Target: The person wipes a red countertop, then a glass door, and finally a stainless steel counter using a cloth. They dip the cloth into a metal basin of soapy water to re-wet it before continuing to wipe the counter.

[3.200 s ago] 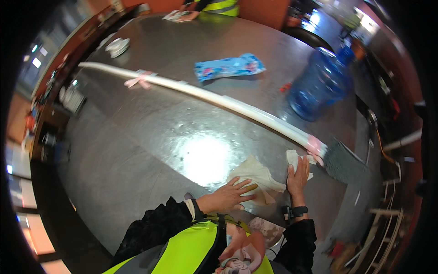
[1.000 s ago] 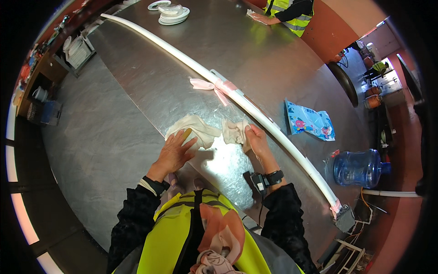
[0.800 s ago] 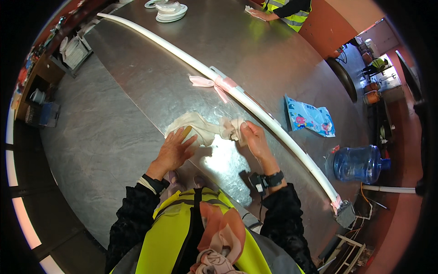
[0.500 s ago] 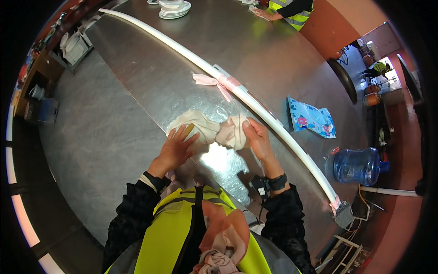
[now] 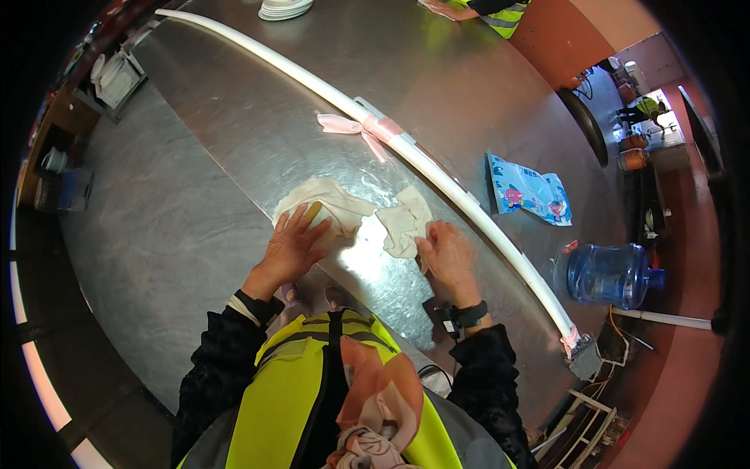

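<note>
A crumpled cream cloth lies on the metal table, narrow in its middle and wider at both ends. My left hand rests with fingers spread on the cloth's left end; one finger has a yellowish band round it. At the right end, my right hand has its fingers curled in, pinching the cloth's edge. Just beyond the cloth runs a long white pipe, with a pink ribbon tied round it.
On the right are a blue and white plastic packet and a large blue water bottle on its side. Stacked white plates stand at the far edge. A co-worker's hand is at the top. The metal table has a seam on the left.
My right hand has turned, its back now more toward me, and the cloth's right end lies more spread out. My left hand stays on the cloth. The whole view has shifted slightly.
</note>
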A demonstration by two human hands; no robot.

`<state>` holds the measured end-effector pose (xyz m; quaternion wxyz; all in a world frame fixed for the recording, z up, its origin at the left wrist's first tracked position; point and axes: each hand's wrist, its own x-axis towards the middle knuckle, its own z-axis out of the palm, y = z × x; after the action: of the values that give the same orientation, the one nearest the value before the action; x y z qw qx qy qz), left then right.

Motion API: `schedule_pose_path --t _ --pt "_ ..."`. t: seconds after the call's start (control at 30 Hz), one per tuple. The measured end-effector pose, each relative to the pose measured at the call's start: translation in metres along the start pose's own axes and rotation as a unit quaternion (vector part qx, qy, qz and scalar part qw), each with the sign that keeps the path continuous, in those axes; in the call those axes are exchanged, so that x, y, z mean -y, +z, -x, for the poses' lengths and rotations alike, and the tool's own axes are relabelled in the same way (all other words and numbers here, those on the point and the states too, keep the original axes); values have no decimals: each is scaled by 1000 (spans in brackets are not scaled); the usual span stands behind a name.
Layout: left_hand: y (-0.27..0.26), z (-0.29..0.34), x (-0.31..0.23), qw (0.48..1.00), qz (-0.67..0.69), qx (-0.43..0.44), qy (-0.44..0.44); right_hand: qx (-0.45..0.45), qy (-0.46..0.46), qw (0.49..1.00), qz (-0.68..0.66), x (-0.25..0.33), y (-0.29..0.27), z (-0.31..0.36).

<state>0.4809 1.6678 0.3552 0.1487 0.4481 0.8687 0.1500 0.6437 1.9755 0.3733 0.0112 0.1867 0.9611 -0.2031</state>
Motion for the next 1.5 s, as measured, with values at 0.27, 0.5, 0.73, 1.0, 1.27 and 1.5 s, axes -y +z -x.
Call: schedule_pose_path --t 0.27,0.5,0.73,1.0,1.27,1.5 --pt "0 0 1 1000 20 -4 6 -12 117 876 -468 -30 18 -9" --pt "-3 -2 -1 1000 17 10 -5 -210 0 970 -126 -29 -15 12" --pt "-5 -4 -4 1000 7 9 -5 -129 -95 987 -32 9 13 16" --pt "-6 -5 -2 1000 17 1 3 -57 -268 960 -53 12 -3 54" --pt "2 -2 -1 999 -40 11 -5 4 -106 988 110 17 45 -2" --pt "-1 3 22 998 -44 10 -37 26 -180 980 81 32 63 -76"
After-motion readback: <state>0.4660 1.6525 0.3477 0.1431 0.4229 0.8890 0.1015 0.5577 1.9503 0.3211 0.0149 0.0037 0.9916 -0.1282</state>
